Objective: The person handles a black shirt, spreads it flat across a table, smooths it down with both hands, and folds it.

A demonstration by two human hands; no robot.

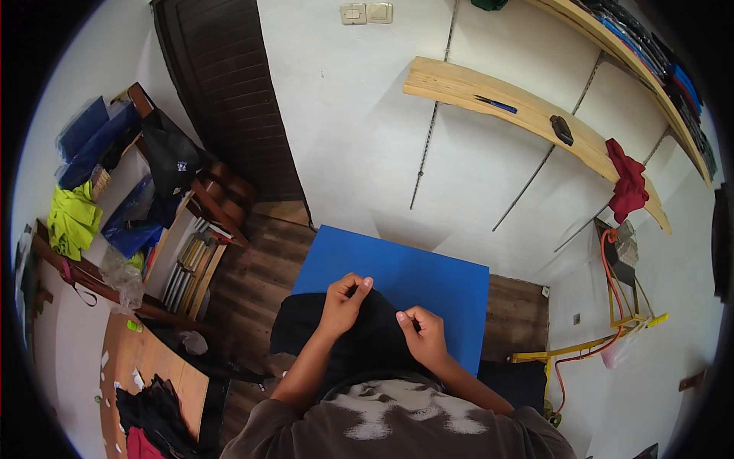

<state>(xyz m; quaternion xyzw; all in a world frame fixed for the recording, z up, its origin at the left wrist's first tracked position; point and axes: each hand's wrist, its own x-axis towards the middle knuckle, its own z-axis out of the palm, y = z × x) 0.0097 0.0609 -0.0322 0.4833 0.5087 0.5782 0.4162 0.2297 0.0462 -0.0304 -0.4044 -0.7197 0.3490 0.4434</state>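
Small white-walled room, dark wood-plank floor, dark brown door (229,99) in the corner. Centre: flat blue rectangular surface (428,279) with a black fabric garment (359,336) lying over its near edge, bunched toward the person. Left hand (344,300) pinches the top edge of the garment, grip narrow, thumb and fingers closed on cloth. Right hand (423,335) just beside it, also a tight pinch on the same edge; both hold the fabric, close together, not touching. Progress, as a judgement: early; the garment looks unspread and crumpled, no neat fold visible, most of the blue surface bare, so smoothing or folding appears left to do. Right wall: two light wooden wall shelves (489,96), the lower with a blue pen, a small black object and a red cloth (628,187) hanging off its end; the upper carries stacked dark folded clothes. Left: cluttered brown shelving with blue bags and a neon-yellow garment (73,222). Lower left: a wooden side table (145,367) with dark and red cloth piled on it.
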